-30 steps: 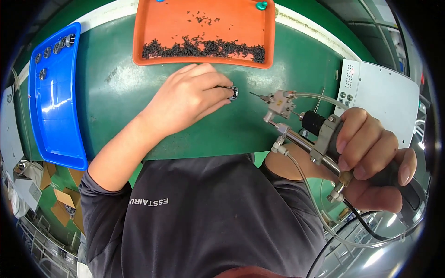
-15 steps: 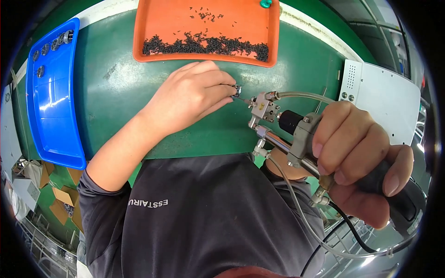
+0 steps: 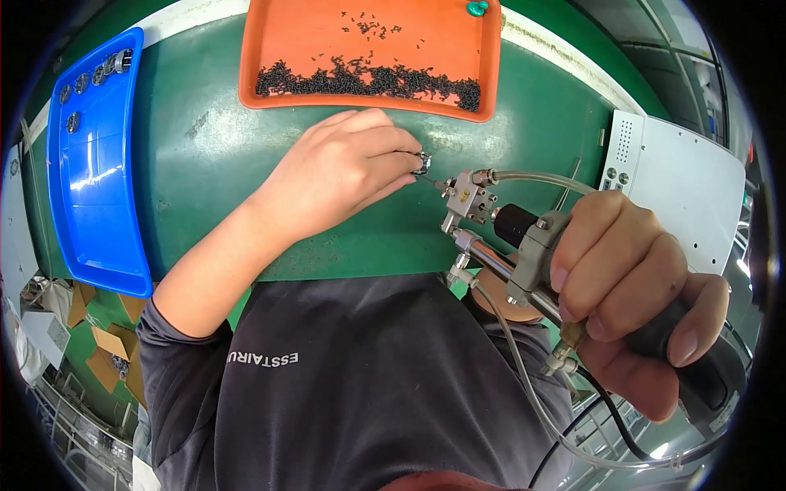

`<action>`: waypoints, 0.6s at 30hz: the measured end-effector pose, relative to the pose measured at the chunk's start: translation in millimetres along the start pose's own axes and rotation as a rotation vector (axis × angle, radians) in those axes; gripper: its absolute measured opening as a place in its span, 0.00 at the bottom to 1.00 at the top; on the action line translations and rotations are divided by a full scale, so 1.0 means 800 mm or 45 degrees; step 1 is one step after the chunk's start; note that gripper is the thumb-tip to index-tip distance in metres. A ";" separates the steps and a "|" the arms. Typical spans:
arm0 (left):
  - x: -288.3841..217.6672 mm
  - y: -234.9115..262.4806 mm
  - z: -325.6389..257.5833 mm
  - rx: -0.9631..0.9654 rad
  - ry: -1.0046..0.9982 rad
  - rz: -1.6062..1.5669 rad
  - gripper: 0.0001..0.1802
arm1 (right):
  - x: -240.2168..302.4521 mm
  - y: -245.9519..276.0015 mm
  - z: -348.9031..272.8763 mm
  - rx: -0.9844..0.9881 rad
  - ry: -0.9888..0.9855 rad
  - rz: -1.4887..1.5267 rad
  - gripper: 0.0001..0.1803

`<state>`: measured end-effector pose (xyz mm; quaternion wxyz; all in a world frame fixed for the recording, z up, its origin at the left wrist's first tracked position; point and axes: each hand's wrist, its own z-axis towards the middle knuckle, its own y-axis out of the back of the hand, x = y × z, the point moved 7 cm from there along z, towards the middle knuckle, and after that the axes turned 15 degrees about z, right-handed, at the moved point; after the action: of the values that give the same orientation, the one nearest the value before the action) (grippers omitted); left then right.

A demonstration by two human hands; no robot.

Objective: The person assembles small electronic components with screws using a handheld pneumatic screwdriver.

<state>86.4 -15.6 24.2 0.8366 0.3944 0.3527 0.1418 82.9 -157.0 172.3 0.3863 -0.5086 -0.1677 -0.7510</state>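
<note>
Over the middle of the green bench, my left hand (image 3: 342, 170) pinches a small dark metal part (image 3: 424, 164) between its fingertips; the fingers cover most of it. My right hand (image 3: 626, 274) is wrapped around the black grip of a dispensing gun (image 3: 468, 199) with a metal valve block and hoses. The gun's thin needle (image 3: 432, 181) points left, with its tip close by the part. Whether the tip touches the part I cannot tell.
An orange tray (image 3: 368, 103) beyond my left hand holds many small black screw-like pieces and a green object (image 3: 476, 8). At left lies a blue tray (image 3: 94, 237) with several round metal parts. A white control box (image 3: 679, 184) stands at right. A clear hose (image 3: 540, 175) runs from the gun.
The gun and my right hand have shifted very slightly down. My left hand still pinches the part, nearly unmoved. The whole view has shifted a little.
</note>
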 end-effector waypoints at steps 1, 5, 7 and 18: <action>0.000 -0.001 0.000 0.002 -0.001 -0.001 0.12 | -0.002 0.000 -0.002 -0.030 0.034 0.009 0.23; 0.008 0.000 -0.008 -0.007 0.031 0.006 0.12 | -0.017 0.002 -0.005 -0.124 0.164 0.075 0.23; 0.007 -0.001 0.001 -0.009 0.010 -0.016 0.12 | -0.010 0.008 -0.007 -0.194 0.230 0.072 0.22; -0.003 -0.001 -0.010 -0.064 -0.120 0.041 0.09 | -0.022 -0.008 0.018 -0.179 0.441 0.142 0.17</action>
<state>78.9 -13.1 21.6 0.8596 0.3851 0.3028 0.1453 90.9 -136.3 163.8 0.4140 -0.4061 -0.0175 -0.8145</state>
